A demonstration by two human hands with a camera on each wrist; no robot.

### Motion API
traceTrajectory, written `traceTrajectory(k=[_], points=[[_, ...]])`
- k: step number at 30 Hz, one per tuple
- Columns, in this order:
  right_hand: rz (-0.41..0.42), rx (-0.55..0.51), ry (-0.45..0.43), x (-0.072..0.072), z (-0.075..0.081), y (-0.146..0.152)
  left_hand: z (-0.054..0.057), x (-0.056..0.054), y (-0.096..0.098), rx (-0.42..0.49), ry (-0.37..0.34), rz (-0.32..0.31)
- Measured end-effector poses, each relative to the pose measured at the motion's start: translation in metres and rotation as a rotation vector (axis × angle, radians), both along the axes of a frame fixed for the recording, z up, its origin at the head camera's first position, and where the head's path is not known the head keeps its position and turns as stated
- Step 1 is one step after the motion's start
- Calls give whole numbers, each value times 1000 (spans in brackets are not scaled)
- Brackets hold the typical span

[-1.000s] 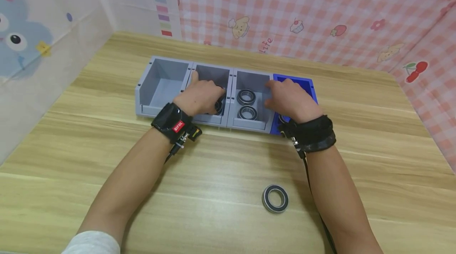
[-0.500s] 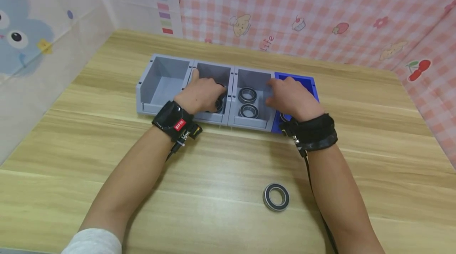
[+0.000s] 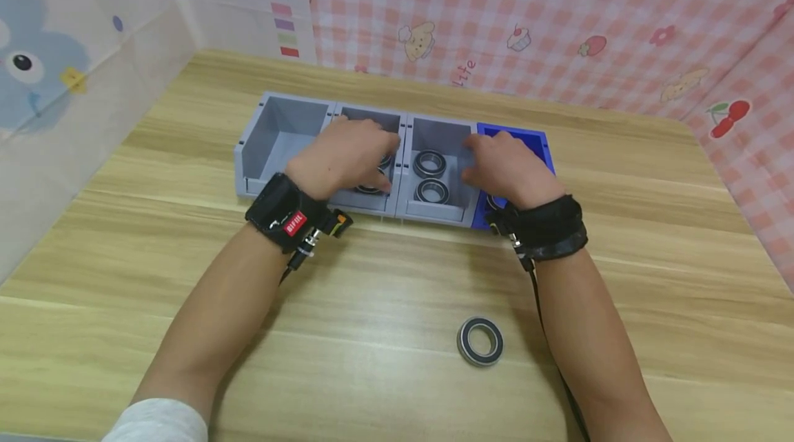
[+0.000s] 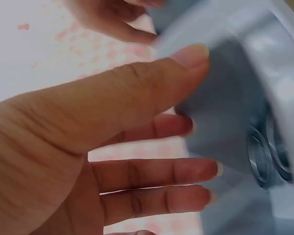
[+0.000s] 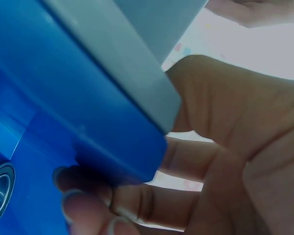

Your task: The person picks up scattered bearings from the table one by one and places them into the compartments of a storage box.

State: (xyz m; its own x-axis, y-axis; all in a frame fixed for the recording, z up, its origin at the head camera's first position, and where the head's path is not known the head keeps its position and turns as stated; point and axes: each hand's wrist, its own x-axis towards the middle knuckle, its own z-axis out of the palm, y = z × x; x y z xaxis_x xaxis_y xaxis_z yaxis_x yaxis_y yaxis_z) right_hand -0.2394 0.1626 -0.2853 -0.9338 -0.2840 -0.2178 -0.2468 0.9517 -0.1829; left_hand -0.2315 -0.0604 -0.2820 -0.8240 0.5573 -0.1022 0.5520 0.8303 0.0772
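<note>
My left hand (image 3: 344, 156) hovers over the second grey bin (image 3: 362, 204) with its thumb spread from the fingers and nothing held. Two ball bearings (image 4: 259, 156) lie in that bin beyond the fingertips, partly hidden by the hand in the head view. My right hand (image 3: 511, 169) grips the adjoining walls of the third grey bin (image 3: 437, 214) and the blue bin (image 5: 108, 142). Its thumb is on the grey side and other fingers reach into the blue one. Two bearings (image 3: 430, 178) lie in the third grey bin. Another bearing (image 5: 1, 191) is inside the blue bin.
One loose bearing (image 3: 480, 341) lies flat on the wooden table (image 3: 347, 359), in front of the bins. The leftmost grey bin (image 3: 282, 145) stands at the row's end. Cables run back from both wrist straps. Patterned cloth (image 3: 527, 7) hangs behind the table.
The left hand has lifted back from the bearings in the second bin, its thumb and fingers spreading apart and uncovering them. My right hand keeps its place on the bin walls.
</note>
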Motion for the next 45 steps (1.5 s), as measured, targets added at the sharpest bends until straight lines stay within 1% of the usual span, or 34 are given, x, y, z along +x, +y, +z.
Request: traceTrajectory(k=[4,6,7,10,13,16,19,23,28,30,33,36,40,41,43,45], points=[[-1,4,-6,0,1,0,12,16,11,-13,45,-65],[-1,7,-8,0,1,0,16,23,18,-13,50,-109],[0,8,-9,0,1,0,17,27,21,-6,41,-132],[5,9,-12,1,2,-1,22,37,29,18,22,-215],[10,8,-9,1,3,-1,25,48,34,42,25,-307],[17,10,-1,1,3,-1,25,60,42,17,36,-388],[19,13,16,1,3,-1,22,74,56,-35,19,-463],[24,12,40,1,2,-1,12,91,76,-108,3,-548],[22,9,44,1,1,0,-3,109,94,-124,2,-644],[25,8,46,1,1,0,-7,115,98,-126,2,-670],[27,8,43,1,0,0,-12,121,101,-133,4,-690],[23,11,36,2,0,0,-15,128,102,-137,48,-700],[18,9,30,2,0,0,-20,136,102,-143,168,-726],[17,8,29,2,0,0,-21,138,102,-149,187,-732],[17,7,31,2,1,0,-23,140,103,-154,207,-739],[18,6,28,2,1,1,-26,141,105,-161,202,-739]])
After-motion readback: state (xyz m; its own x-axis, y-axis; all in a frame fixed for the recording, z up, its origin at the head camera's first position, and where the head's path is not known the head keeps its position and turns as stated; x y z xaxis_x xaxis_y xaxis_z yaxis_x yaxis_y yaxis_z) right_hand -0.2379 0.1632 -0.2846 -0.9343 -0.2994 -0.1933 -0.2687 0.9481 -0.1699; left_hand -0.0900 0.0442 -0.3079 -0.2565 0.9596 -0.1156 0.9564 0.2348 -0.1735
